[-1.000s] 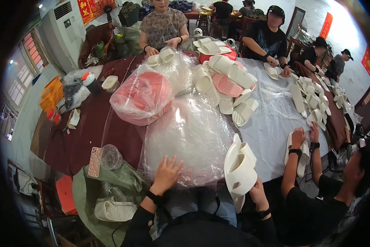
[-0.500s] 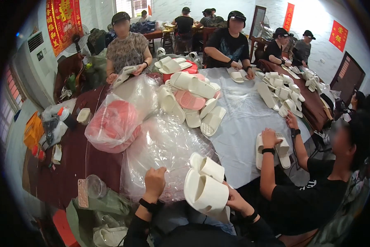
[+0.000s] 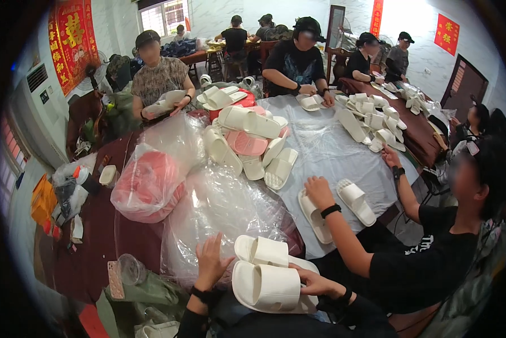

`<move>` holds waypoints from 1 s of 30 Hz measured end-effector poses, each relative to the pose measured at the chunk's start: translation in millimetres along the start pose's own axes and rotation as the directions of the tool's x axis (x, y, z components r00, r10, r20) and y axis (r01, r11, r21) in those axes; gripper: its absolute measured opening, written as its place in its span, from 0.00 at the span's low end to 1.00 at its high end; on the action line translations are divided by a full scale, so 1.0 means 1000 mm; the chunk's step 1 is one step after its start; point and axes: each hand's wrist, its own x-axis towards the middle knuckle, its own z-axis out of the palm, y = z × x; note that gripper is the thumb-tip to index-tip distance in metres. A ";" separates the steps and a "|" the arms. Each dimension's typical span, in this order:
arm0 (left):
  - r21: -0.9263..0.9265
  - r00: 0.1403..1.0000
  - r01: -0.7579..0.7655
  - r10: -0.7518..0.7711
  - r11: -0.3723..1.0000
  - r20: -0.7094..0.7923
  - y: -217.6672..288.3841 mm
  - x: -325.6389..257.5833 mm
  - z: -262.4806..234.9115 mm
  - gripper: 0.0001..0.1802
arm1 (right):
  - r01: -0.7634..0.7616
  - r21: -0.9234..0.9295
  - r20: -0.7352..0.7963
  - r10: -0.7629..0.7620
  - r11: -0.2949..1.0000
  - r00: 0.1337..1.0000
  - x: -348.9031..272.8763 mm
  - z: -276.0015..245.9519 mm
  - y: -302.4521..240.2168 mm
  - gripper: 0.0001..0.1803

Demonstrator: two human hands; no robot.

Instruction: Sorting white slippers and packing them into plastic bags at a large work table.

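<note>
While the right hand clasps a pair of white slide sandals behind the straps, its fingers partly closed on them, the left hand stands with fingers spread just beside the toes, apparently gripping nothing. The slides lie side by side over the near edge of the maroon-covered table, toes leftward, probably paired so one hand can carry both; the fingertips underneath are hidden. Clear plastic film spreads just beyond, perhaps for easy reach, between the wrapped pink bundle and the pale sheet. A co-worker's forearm limits room rightward; passage over the flat film looks freer.
</note>
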 end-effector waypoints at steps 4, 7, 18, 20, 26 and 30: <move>0.337 1.000 0.024 -0.026 0.941 0.000 -0.018 -0.033 -0.020 0.30 | 0.030 -0.059 0.013 -0.029 0.998 0.999 0.001 0.003 0.008 0.30; 0.328 0.999 -0.036 0.029 0.944 0.028 -0.046 -0.049 -0.024 0.21 | 0.030 -0.106 0.051 -0.025 0.994 0.998 0.006 0.006 0.011 0.31; -0.115 0.962 0.258 -0.266 0.959 -0.062 -0.032 -0.017 -0.023 0.06 | 0.065 -0.090 0.186 -0.048 0.994 0.981 0.017 0.015 -0.002 0.31; -0.168 0.934 0.224 -0.261 0.960 -0.246 -0.035 -0.005 -0.017 0.07 | 0.131 -0.092 0.192 -0.112 0.987 0.975 0.020 0.015 -0.007 0.30; -0.514 0.841 0.325 -0.491 0.794 -0.227 -0.044 0.037 -0.016 0.10 | 0.079 -0.143 0.130 -0.060 0.987 0.990 0.021 0.011 -0.023 0.28; -0.692 0.812 0.226 -0.525 0.686 -0.254 -0.057 0.041 -0.015 0.12 | 0.064 -0.172 0.132 -0.041 0.983 0.990 0.029 0.012 -0.020 0.29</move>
